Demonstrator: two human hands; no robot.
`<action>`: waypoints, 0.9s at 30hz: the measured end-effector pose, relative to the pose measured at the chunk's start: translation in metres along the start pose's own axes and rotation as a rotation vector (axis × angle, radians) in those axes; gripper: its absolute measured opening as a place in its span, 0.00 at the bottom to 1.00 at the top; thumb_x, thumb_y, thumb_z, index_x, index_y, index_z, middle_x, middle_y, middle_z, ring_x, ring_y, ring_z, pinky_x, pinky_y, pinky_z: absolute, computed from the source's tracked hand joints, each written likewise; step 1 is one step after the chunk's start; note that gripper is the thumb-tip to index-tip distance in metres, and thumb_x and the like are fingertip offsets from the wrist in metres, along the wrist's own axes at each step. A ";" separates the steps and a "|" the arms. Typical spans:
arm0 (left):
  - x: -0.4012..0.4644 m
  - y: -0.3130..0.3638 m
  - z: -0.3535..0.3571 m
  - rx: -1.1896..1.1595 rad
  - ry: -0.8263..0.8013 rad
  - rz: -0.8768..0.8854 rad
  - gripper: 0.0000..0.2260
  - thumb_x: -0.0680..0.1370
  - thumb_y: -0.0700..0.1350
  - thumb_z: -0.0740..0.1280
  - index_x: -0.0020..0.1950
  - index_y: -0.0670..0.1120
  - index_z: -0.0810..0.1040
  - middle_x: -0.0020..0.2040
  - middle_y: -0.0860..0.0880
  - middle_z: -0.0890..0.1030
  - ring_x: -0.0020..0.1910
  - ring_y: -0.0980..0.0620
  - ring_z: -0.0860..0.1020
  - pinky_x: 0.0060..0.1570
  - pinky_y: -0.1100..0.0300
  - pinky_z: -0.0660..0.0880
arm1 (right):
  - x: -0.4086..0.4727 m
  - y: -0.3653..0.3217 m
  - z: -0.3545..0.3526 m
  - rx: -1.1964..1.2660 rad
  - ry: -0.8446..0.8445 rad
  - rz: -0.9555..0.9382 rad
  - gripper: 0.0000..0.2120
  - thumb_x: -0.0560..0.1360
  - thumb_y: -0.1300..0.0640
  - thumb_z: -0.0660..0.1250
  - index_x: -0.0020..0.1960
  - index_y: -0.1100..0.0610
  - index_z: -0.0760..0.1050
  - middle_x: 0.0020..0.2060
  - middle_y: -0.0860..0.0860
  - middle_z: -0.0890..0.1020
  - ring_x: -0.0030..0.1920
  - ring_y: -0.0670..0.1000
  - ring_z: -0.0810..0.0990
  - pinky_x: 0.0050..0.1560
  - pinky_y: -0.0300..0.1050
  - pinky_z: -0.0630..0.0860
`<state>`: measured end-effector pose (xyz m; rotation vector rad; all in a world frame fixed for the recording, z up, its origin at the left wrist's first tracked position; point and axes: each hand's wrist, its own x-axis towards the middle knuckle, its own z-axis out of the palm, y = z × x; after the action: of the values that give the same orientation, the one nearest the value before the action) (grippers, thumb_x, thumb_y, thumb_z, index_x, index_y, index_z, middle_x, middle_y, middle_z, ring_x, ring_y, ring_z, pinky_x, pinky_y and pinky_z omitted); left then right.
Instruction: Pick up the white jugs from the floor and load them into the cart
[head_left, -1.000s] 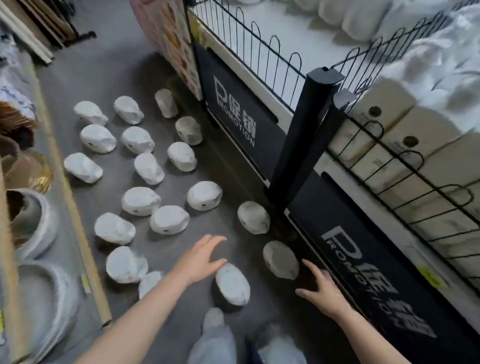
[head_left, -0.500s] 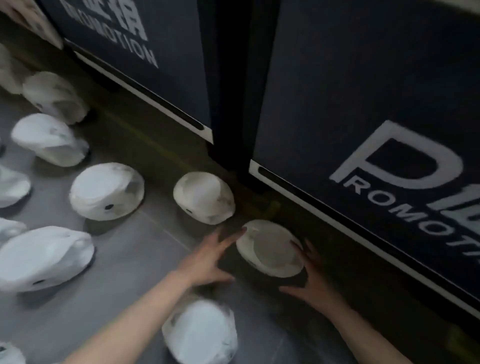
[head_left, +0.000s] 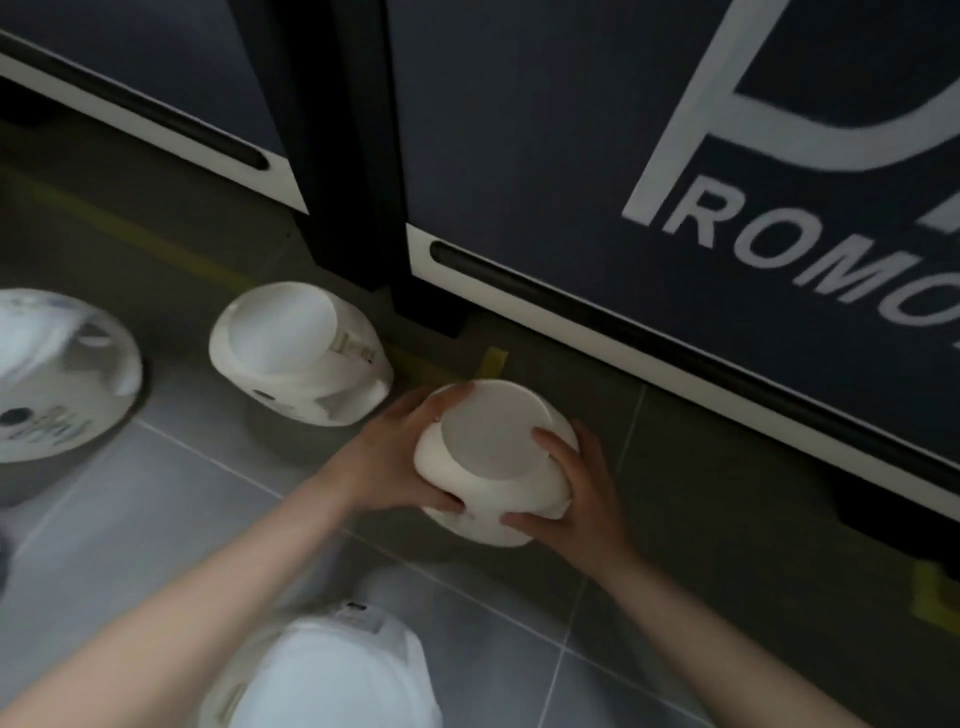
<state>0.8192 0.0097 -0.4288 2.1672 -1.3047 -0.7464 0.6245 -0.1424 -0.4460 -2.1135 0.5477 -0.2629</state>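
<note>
Grey floor tiles (head_left: 156, 493) are carrying the white jug (head_left: 493, 462) beside the cart (head_left: 597, 156); left hand (head_left: 395, 457) and right hand (head_left: 582, 499) are clasping its rigid, likely light, smooth sides.

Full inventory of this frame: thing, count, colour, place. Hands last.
held jug: 1, white, low over the floor by the cart, between both hands
floor jugs: 3, white; one left of the held jug near the cart post, one at the left edge, one at the bottom
cart panels: 2, dark with white lettering, across the top
cart post: 1, black, between the panels
floor: grey tiles, yellow tape marks
left hand: grips the held jug's left side
right hand: grips its right side
</note>
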 end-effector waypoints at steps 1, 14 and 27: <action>-0.004 0.009 -0.008 -0.030 -0.013 -0.027 0.49 0.57 0.58 0.80 0.66 0.73 0.50 0.65 0.64 0.58 0.63 0.64 0.58 0.63 0.65 0.60 | 0.000 -0.011 -0.007 0.025 -0.034 0.028 0.38 0.59 0.38 0.74 0.64 0.27 0.59 0.66 0.38 0.58 0.64 0.29 0.59 0.59 0.20 0.59; -0.110 0.225 -0.193 -0.560 0.040 -0.288 0.41 0.56 0.62 0.76 0.63 0.76 0.59 0.62 0.65 0.72 0.60 0.59 0.74 0.60 0.55 0.74 | -0.041 -0.276 -0.179 0.289 -0.087 0.327 0.33 0.61 0.41 0.72 0.64 0.34 0.66 0.61 0.38 0.72 0.60 0.38 0.72 0.57 0.31 0.71; -0.197 0.432 -0.332 -0.522 -0.151 -0.210 0.43 0.58 0.60 0.77 0.69 0.57 0.64 0.63 0.55 0.74 0.60 0.56 0.75 0.58 0.54 0.76 | -0.146 -0.488 -0.327 0.372 0.111 0.497 0.33 0.58 0.37 0.68 0.62 0.38 0.66 0.56 0.43 0.76 0.55 0.44 0.75 0.52 0.39 0.72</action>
<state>0.6954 0.0516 0.1358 1.8574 -0.8291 -1.2020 0.5092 -0.0729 0.1444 -1.5540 0.9850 -0.1799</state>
